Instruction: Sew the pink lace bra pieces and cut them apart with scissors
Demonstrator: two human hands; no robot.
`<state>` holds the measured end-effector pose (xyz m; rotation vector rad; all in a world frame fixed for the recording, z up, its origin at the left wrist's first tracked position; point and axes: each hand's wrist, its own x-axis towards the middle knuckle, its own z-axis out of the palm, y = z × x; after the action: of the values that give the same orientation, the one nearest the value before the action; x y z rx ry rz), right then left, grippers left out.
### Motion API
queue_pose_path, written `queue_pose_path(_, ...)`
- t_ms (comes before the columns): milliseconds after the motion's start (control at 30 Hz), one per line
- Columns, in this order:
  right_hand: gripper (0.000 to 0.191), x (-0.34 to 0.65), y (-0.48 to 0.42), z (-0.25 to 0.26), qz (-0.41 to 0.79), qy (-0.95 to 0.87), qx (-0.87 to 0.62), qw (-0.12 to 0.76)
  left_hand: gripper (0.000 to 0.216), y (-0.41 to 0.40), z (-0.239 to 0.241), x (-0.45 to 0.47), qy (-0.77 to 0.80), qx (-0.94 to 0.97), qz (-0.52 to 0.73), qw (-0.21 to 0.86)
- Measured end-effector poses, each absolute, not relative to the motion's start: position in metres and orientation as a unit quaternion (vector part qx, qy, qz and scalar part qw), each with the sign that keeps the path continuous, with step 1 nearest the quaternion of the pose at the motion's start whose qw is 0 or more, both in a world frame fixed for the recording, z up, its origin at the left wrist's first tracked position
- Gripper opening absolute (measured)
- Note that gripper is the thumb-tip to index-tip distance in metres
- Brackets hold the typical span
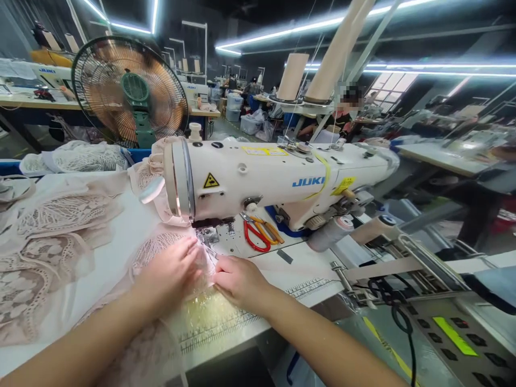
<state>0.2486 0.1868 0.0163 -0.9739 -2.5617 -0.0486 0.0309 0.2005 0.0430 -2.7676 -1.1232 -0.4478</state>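
A: Where is open room found around the grip?

B: A strip of bare white tabletop (300, 271) is seen to the right of the right hand (237, 279). On the near side, a printed ruler (220, 329) is set along the front edge, which is crossed by the right forearm (298, 314).

A: And beyond the fingertips?

B: The way is closed off by the sewing machine (250, 172), with red-handled scissors (246, 236) laid past the right hand. Left of the grip, much of the surface is covered by lace pieces (60, 212).

A: How are the hands posed?

B: Both are brought inward, close together. Lace fabric (155, 248) is spread beneath them, just before the machine's head. Its edge is pinched between right thumb and forefinger. The left hand (171, 269) is arched over it, blurred; whether its fingers are clamped cannot be told.
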Motion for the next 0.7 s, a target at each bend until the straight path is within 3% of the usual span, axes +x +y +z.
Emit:
queue_pose_path(367, 0.014, 0.251, 0.184, 0.015, 0.052, -0.914, -0.331, 0.230, 0.050, 0.215, 0.037, 0.023, -0.363, -0.929, -0.049, 0.053)
queue_pose_path(700, 0.018, 0.244, 0.186, 0.011, 0.030, -0.904, -0.360, 0.227, 0.035, 0.226, 0.042, 0.024, -0.363, -0.929, -0.055, 0.055)
